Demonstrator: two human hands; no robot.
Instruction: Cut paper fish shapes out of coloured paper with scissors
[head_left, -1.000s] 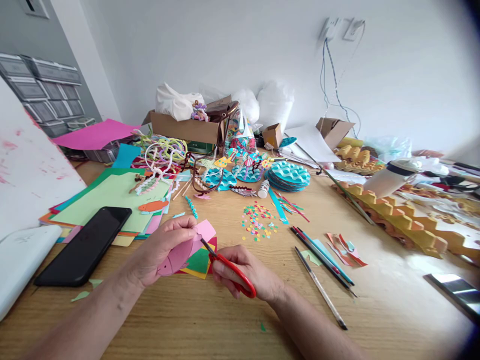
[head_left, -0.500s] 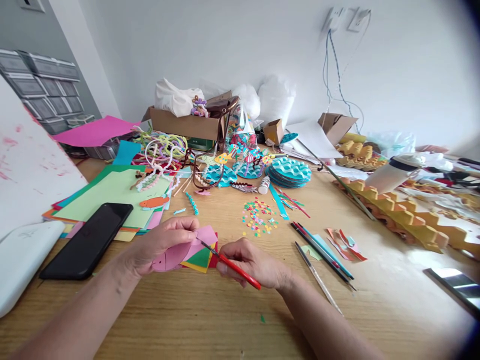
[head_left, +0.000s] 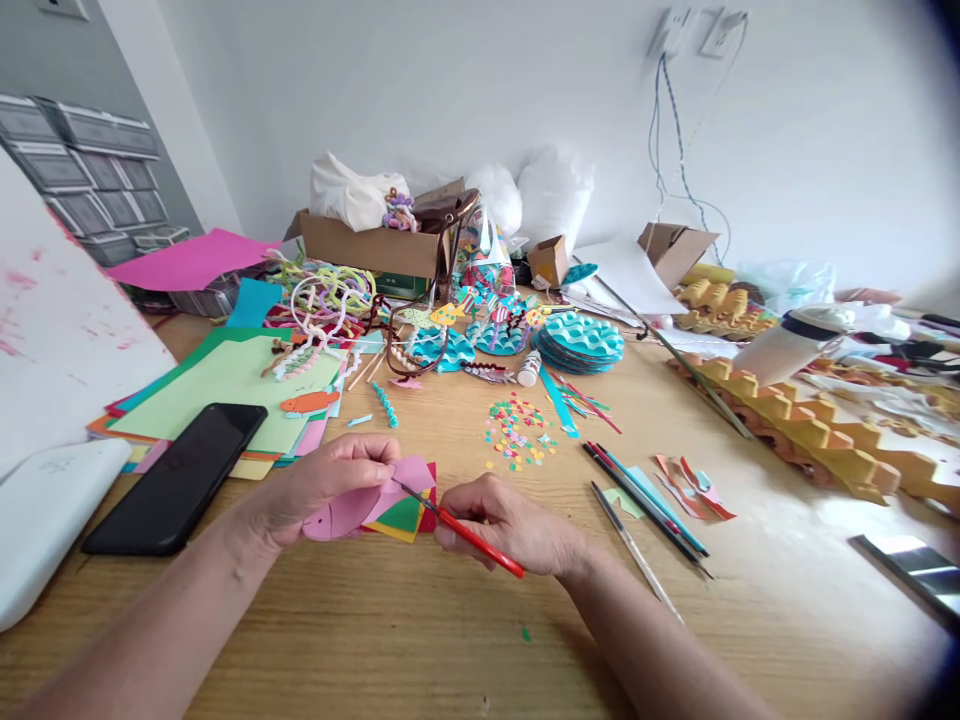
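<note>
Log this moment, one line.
left hand: holds pink paper | right hand: holds red scissors, blades at paper | black phone: left

Scissor blades (head_left: 413, 493) between grips (head_left: 330, 485) (head_left: 491, 522), room nearside

My only feed, from the head, looking forward and down across the tabletop (head_left: 360, 630), left hand (head_left: 322, 490) and right hand (head_left: 499, 525) close below me, wall (head_left: 480, 80) far.

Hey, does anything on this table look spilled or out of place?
Yes, the colored paper dots look spilled: they lie loose and scattered on the table just beyond the right hand, with no container around them.
</note>
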